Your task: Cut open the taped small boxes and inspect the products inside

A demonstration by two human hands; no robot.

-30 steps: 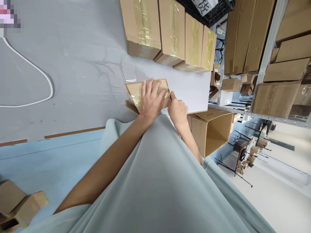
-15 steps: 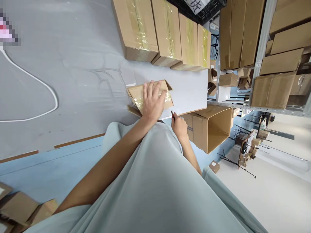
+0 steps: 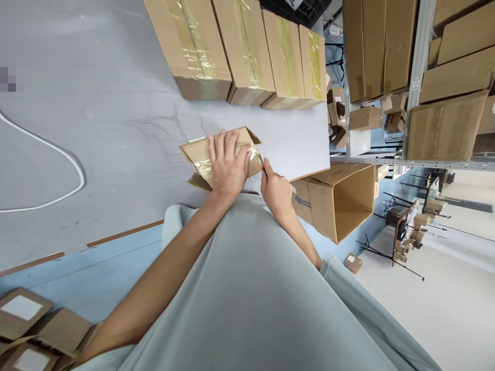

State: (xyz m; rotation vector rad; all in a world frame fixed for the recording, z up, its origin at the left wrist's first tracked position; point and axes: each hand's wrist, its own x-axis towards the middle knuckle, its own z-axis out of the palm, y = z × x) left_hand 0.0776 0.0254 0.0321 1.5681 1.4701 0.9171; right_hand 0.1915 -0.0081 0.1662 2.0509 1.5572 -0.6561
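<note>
Leftmost, white cable (image 3: 64,153) curving on grey table (image 3: 116,129). Next, small taped carton (image 3: 198,150) near table edge, flap lifted; left hand (image 3: 228,169) flat on top, fingers slightly apart. Four taped boxes (image 3: 247,51) beyond. Right hand (image 3: 277,191) clamped on slim tool (image 3: 263,167) at carton's right end. Rightward, open box (image 3: 319,206).

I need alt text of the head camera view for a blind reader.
A person's left hand lies on a small taped brown cardboard box on a grey table; the right hand holds a small red-and-dark tool at the box's edge. Four taped cardboard boxes stand beyond.
</note>
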